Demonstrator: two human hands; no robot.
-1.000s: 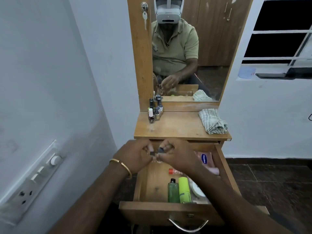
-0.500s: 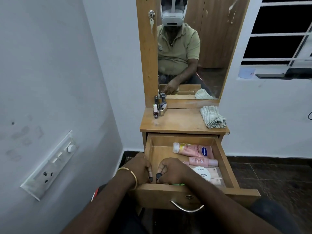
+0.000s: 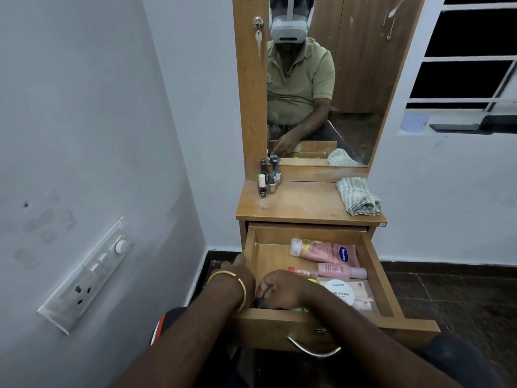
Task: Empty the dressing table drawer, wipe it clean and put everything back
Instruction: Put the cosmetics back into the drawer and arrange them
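Head view is showing the open drawer point(image 3: 376, 264) projecting toward the person, with lotion tubes point(image 3: 324, 252) lying crosswise along its right side and a nail polish remover tub point(image 3: 340, 292) nearer the front. Right hand point(image 3: 281, 288) is curling over a small dark object, probably a nail polish bottle, at the front-left corner. Left hand point(image 3: 240, 273) is resting on the left wall; its fingers are hidden. More nail polish bottles point(image 3: 268, 177) and a folded cloth point(image 3: 359, 196) are sitting on the dressing table top point(image 3: 305, 203), straight ahead and above.
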